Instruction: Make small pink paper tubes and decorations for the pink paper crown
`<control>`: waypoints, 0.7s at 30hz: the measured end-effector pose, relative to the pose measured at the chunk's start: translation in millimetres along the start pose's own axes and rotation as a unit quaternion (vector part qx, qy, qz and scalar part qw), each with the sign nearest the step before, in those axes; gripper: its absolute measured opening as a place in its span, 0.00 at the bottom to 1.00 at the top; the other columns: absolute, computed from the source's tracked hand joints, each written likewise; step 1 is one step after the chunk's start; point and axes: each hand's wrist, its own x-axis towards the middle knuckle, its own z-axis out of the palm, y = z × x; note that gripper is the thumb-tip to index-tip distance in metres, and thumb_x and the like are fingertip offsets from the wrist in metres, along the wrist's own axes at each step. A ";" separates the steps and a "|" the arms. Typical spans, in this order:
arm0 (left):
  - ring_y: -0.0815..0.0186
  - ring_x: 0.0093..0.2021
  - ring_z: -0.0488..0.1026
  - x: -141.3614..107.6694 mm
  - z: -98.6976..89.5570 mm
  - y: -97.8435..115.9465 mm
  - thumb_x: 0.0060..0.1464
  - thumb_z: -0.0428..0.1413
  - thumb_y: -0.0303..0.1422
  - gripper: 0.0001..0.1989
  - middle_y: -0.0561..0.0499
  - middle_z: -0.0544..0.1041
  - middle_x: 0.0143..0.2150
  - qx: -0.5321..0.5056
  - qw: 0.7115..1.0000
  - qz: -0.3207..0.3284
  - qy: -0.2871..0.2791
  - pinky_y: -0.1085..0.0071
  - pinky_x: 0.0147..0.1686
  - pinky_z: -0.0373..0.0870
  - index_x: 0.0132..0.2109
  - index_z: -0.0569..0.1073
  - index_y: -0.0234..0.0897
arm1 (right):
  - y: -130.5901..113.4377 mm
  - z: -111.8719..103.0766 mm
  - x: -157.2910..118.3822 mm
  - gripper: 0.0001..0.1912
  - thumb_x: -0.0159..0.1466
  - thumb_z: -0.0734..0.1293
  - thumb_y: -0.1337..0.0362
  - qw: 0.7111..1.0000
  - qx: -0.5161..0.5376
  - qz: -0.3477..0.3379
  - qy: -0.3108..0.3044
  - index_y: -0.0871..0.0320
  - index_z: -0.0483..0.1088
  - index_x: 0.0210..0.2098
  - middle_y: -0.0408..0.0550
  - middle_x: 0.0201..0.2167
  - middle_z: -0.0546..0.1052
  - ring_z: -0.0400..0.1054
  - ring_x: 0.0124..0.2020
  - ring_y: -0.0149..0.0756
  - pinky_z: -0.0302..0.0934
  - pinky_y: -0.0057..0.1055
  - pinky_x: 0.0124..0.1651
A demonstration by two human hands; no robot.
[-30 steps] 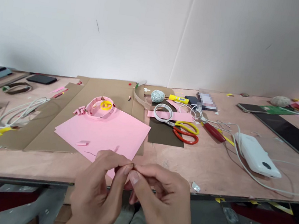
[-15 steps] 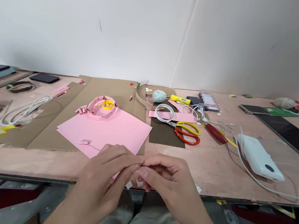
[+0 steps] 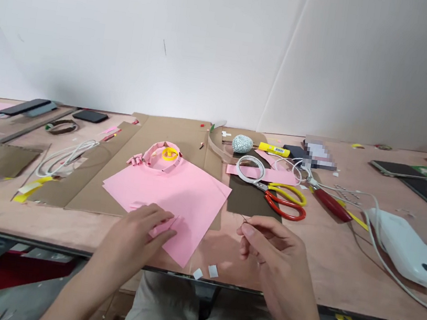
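Note:
My left hand [image 3: 142,232] reaches over the pink paper [image 3: 193,194], its thumb and forefinger apart. A thin line like a thread or wire [image 3: 175,221] lies by those fingertips; whether they touch it I cannot tell. To the right, my right hand [image 3: 278,248] is raised near the table's front edge, thumb and forefinger pinched on a thin dark wire-like strand [image 3: 244,219]. Only a short end of it shows. Behind the left hand, a pink folded-paper ring [image 3: 154,153] and a yellow paper ring [image 3: 170,154] rest at the paper's back corner.
Brown cardboard [image 3: 180,131] lies under the paper. Right of it are a tape roll [image 3: 251,169], red-and-yellow scissors [image 3: 287,199], a glue stick [image 3: 274,149], a speckled stone [image 3: 242,144], a red-handled tool [image 3: 332,204] and a white power bank [image 3: 403,247]. White scraps [image 3: 213,271] lie at the front edge.
My hands, which met in the middle before, have parted: the left moved onto the pink paper, the right moved right with the strand in its fingertips. The camera view has turned slightly left.

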 end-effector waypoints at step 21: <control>0.64 0.34 0.74 6.0 -2.6 26.5 0.50 0.57 0.25 0.15 0.51 0.79 0.37 -0.087 0.994 -0.013 -0.070 0.71 0.37 0.69 0.46 0.77 0.39 | 15.2 4.4 3.9 0.12 0.59 0.76 0.55 0.994 -0.020 0.079 -0.074 0.56 0.75 0.32 0.40 0.22 0.74 0.68 0.23 0.29 0.64 0.25 0.29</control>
